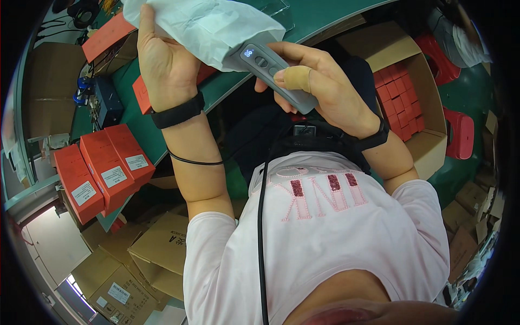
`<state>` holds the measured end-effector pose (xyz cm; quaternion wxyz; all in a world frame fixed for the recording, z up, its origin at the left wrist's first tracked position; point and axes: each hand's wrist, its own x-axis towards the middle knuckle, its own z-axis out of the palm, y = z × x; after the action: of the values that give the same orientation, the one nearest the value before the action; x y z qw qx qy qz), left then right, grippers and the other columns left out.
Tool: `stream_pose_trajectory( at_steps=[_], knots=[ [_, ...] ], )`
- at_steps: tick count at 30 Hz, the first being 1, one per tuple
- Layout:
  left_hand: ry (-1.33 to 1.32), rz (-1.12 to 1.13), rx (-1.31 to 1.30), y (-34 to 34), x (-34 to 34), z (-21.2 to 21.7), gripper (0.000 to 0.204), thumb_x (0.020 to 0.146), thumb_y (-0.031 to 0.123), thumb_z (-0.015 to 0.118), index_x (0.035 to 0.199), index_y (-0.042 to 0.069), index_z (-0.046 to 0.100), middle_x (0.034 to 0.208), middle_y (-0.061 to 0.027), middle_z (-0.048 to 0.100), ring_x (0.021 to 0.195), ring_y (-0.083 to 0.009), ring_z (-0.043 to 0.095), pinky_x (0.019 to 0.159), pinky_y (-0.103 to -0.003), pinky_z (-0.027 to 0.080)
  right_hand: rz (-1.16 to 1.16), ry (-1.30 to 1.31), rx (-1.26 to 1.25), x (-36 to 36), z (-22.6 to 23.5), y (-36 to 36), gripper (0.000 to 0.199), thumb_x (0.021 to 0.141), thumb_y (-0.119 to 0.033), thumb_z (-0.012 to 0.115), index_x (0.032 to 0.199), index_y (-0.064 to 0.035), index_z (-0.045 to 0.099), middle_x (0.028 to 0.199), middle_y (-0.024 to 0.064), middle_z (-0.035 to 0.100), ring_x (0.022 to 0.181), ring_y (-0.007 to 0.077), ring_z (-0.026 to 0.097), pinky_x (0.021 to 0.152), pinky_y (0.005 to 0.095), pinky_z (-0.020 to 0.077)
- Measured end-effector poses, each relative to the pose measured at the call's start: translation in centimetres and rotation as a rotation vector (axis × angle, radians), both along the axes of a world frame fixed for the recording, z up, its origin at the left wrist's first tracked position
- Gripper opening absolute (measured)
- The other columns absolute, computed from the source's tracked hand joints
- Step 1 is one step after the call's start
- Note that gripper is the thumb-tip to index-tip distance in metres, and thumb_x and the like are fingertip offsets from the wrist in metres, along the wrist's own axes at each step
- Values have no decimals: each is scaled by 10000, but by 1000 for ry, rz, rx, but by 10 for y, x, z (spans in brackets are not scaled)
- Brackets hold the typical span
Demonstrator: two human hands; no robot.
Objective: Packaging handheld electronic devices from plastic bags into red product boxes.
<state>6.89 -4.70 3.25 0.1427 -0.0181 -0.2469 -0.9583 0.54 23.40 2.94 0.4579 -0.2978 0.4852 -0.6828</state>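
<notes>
My right hand [330,89] is wrapped round a grey handheld device [273,67] with a small lit display and buttons on its face. A tan wrapping covers part of the thumb, which lies on the device near the buttons. The device's far end sits in the mouth of a thin white bag [206,30]. My left hand [170,65] has its palm turned up and holds the bag from the left side. Its thumb shows along the bag's edge, while the other fingers are hidden by the bag.
Red boxes with white labels [111,170] stand on the green table [230,86] at left. An open carton [428,154] of small red boxes sits at right, beside red stools [459,134]. Brown cartons [162,244] lie lower left. A black cable [261,227] runs down my front.
</notes>
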Motion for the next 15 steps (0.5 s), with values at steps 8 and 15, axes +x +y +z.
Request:
stream_pose_trajectory(
  at_steps=[8,15],
  knots=[
    [-116,492,-310,108,-22,5,411,1031,334,620,1278,8,576,1176,-89,668,1046,-206,671,917,-381,551,-336,122,-62,-6,8,-9,597,879,0,680,1443,81,500,1334,123,619,1207,171,585,1033,296,454],
    [-140,575,-557,177,-21,-16,449,916,84,763,1300,-31,563,1199,-82,655,1079,-157,622,966,-303,487,-534,20,-299,-13,-28,-17,472,883,36,720,1340,43,600,1268,79,676,1155,161,642,1017,314,493]
  ],
)
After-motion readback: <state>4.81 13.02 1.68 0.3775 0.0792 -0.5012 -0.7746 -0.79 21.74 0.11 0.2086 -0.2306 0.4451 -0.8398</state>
